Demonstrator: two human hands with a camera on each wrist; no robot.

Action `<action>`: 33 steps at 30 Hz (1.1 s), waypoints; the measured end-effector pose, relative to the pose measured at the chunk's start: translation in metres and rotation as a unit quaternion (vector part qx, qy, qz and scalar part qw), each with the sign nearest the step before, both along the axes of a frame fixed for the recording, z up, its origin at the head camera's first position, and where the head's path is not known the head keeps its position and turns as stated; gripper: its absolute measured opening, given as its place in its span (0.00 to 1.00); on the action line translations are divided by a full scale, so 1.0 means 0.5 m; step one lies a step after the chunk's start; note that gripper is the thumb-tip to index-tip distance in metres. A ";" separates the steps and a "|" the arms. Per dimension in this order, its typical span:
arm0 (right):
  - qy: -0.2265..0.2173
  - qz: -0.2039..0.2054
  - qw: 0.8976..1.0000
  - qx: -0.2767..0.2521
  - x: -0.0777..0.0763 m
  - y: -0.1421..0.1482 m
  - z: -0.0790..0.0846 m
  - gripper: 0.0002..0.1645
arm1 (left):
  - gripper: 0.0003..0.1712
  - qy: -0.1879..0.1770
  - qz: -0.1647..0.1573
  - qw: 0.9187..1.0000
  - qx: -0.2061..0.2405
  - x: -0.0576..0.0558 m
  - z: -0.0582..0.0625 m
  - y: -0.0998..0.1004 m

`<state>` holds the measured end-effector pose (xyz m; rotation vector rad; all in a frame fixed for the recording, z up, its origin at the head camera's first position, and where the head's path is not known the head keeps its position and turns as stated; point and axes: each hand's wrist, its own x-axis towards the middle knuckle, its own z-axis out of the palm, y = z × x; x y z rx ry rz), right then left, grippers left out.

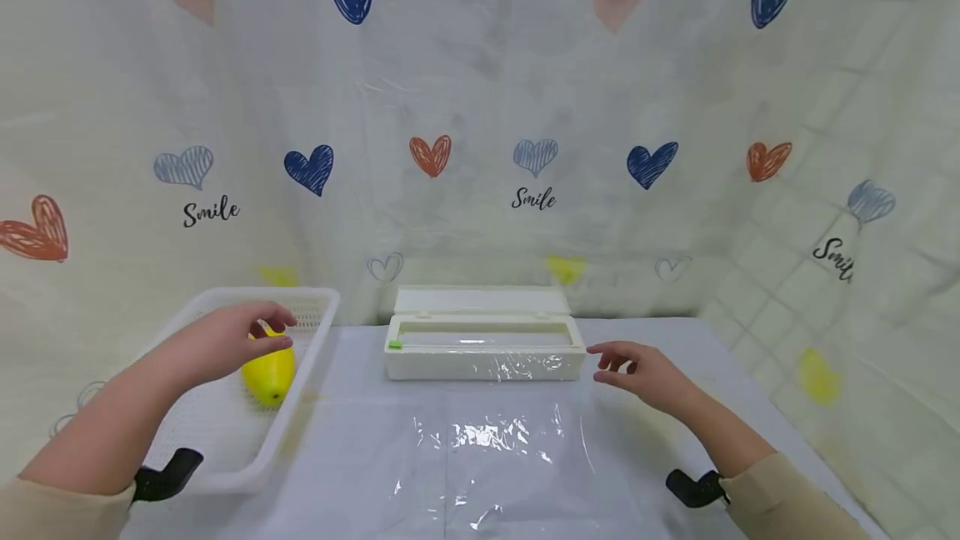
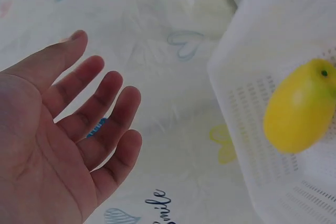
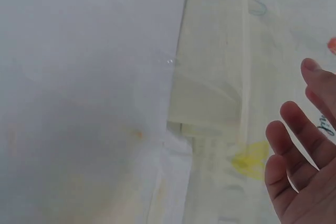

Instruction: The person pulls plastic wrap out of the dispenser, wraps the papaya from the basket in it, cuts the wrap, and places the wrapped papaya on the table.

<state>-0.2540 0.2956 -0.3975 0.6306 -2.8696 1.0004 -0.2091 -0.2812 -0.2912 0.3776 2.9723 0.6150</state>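
My left hand point(image 1: 240, 336) is raised over a white plastic basket point(image 1: 258, 457), its fingers loosely bent with nothing between them. Inside the basket lies a smooth yellow oval fruit point(image 2: 299, 111) with a greenish tip. From the head view the hand overlaps the top of the fruit; the left wrist view shows the two apart. At the back of the table stands a long white cling film dispenser point(image 1: 438, 367), its lid point(image 1: 480, 301) raised. Clear film point(image 1: 495, 473) stretches from it towards me over the table. My right hand point(image 1: 645, 372) holds nothing, fingertips near the dispenser's right end.
A white cloth or sheet covers the table point(image 1: 660, 473). Behind it and along the right side hangs a pale curtain point(image 1: 480, 82) printed with hearts. Next to the dispenser's left front corner, a small green tab point(image 1: 395, 345) shows on its rim. Each wrist carries a black camera mount point(image 1: 168, 475).
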 end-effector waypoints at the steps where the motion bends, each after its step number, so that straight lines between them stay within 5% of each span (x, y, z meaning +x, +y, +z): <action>1: 0.000 -0.001 1.000 0.000 -0.010 0.005 0.001 0.25 | 0.24 -0.005 0.002 1.000 -0.001 -0.012 -0.001 -0.009; 9: -0.037 -0.013 0.999 0.000 -0.093 0.027 -0.014 0.30 | 0.25 -0.056 0.025 0.998 -0.013 -0.104 -0.043 -0.070; 16: -0.076 -0.040 0.996 -0.006 -0.127 0.033 -0.052 0.32 | 0.24 -0.088 0.034 0.995 -0.042 -0.153 -0.069 -0.109; 22: -0.089 -0.045 0.995 -0.020 -0.139 0.030 -0.071 0.32 | 0.30 -0.116 0.053 0.989 -0.072 -0.176 -0.103 -0.129; 33: -0.104 -0.045 0.993 -0.020 -0.153 0.014 -0.084 0.33 | 0.43 -0.127 0.091 0.985 -0.071 -0.183 -0.141 -0.113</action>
